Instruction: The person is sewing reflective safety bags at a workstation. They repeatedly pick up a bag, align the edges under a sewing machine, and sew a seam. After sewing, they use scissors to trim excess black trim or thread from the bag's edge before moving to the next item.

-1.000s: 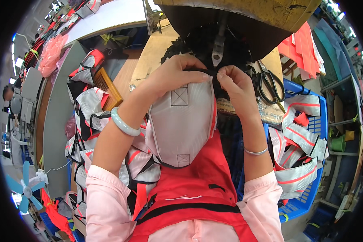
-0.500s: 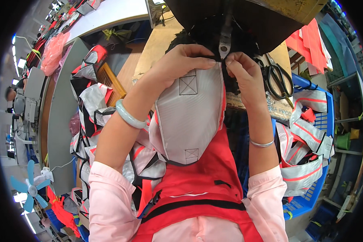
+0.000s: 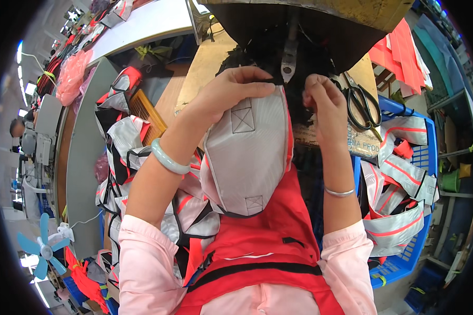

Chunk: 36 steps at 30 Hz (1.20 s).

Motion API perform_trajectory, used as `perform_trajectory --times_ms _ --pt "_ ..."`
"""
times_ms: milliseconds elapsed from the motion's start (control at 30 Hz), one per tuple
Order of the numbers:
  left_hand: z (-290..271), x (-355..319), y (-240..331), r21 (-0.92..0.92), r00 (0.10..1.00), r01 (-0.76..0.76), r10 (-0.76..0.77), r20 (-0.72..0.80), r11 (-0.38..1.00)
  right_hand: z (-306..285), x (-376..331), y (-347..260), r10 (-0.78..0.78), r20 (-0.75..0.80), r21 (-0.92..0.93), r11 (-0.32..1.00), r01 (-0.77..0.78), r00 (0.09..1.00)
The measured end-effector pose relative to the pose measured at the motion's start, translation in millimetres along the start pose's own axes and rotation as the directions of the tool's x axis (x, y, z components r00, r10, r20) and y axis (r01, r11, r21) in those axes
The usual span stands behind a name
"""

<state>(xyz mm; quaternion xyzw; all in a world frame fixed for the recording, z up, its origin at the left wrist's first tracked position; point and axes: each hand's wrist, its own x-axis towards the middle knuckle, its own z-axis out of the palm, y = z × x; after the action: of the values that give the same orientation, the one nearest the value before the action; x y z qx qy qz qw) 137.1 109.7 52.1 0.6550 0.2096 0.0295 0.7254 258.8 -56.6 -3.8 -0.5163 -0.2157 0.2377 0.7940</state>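
Observation:
My left hand (image 3: 239, 90) is closed on the top edge of a grey fabric piece (image 3: 247, 152), thumb on top. The piece has dark edging, a red side strip and two stitched crossed squares; it hangs over my red apron (image 3: 265, 244). Just beyond its top end, a metal tool head with a pointed tip (image 3: 288, 65) juts down from a dark machine housing (image 3: 299, 31). To the right, apart from the fabric, my right hand (image 3: 323, 100) has its thumb and fingers pinched together; whatever may be between them is too small to make out.
Black-handled scissors (image 3: 363, 107) lie on the wooden board by my right hand. A blue basket (image 3: 431, 157) with grey-red pieces stands at right; more such pieces (image 3: 126, 134) heap at left beside a yellow wooden frame (image 3: 148, 115). Dark scraps lie under the machine.
The fabric's top end has come slightly down and left, away from the metal tip. My right hand has moved off the fabric to the right; my left hand keeps its hold.

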Motion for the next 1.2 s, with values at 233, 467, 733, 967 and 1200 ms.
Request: perform_trajectory --times_ms 233,467,733,967,1200 --pt "-5 -21 -3 0.253 0.98 -0.103 0.056 0.189 0.962 -6 -59 -38 -0.48 0.338 -0.824 0.265 0.501 0.81" --pt "58 -37 -2 0.557 0.813 -0.384 -0.017 0.582 0.736 68 -131 -10 -0.121 0.796 -0.602 -0.051 0.797 0.593" --pt "74 -44 -71 0.341 0.821 -0.436 0.213 0.53 0.833 24 -146 -4 0.195 0.603 -0.797 0.11 0.593 0.774" --pt "60 -93 -112 0.407 0.773 -0.634 0.556 0.306 0.657 -14 -140 -29 -0.031 0.481 -0.745 0.511 0.428 0.876" --pt "56 -107 -76 0.36 0.949 -0.274 0.312 -0.05 0.892 -2 -130 -44 -0.196 0.471 -0.827 0.242 0.508 0.86"
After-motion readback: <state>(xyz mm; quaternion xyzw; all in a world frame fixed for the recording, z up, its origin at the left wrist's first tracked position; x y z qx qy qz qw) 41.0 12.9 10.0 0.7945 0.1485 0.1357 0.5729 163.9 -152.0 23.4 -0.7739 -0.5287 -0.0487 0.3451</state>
